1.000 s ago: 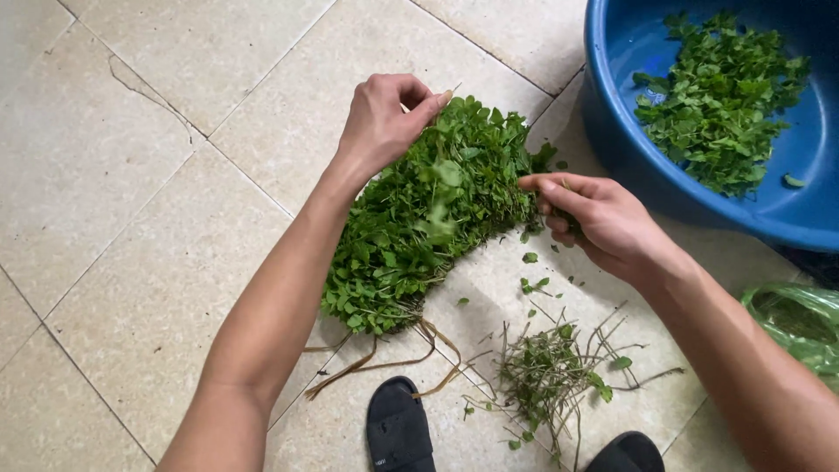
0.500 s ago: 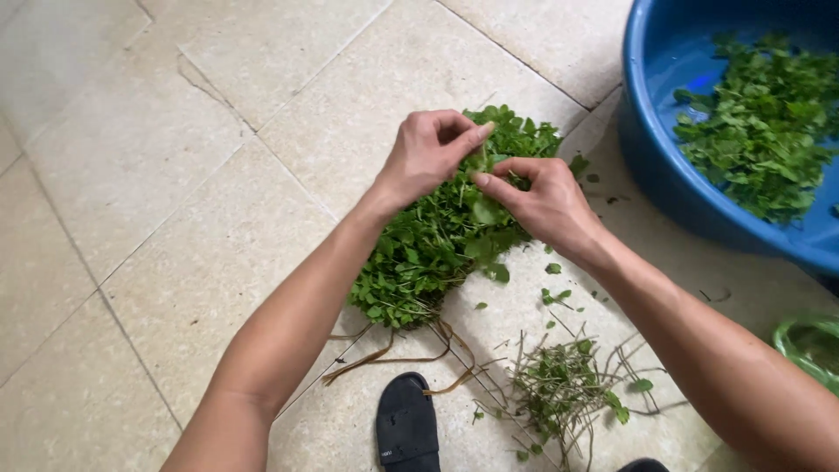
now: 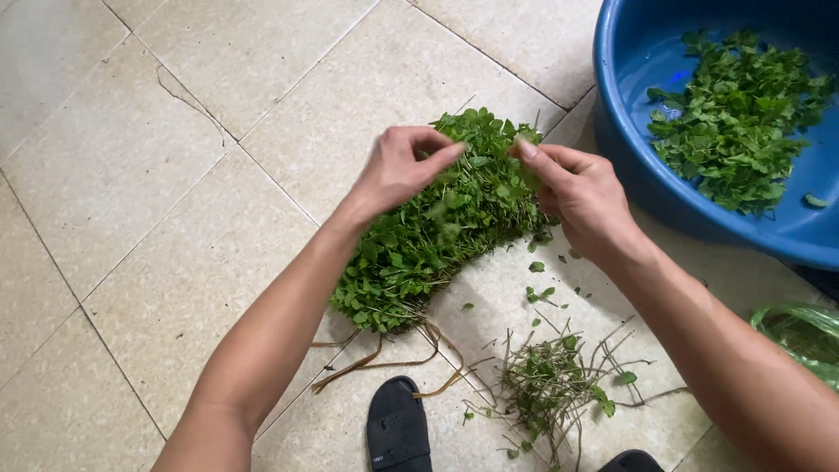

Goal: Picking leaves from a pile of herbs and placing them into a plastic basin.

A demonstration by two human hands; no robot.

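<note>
A long heap of green leafy herbs [image 3: 437, 232] lies on the pale tiled floor. My left hand [image 3: 402, 166] hovers over its upper part, fingers pinched together on some leaves. My right hand [image 3: 572, 197] is just to the right of it, fingertips pinching a small sprig near the top of the heap. The two hands are a short gap apart. A blue basin [image 3: 647, 175] at the upper right holds picked green leaves [image 3: 743, 114].
A small pile of bare stems and scraps [image 3: 559, 385] lies on the floor below my right forearm. A black sandal [image 3: 398, 428] sits at the bottom edge, another dark toe at the lower right. A green plastic bag [image 3: 800, 336] is at the right edge.
Both hands came together over the top of the herb heap, then drew slightly apart. The view shifted so the heap and basin sit closer.
</note>
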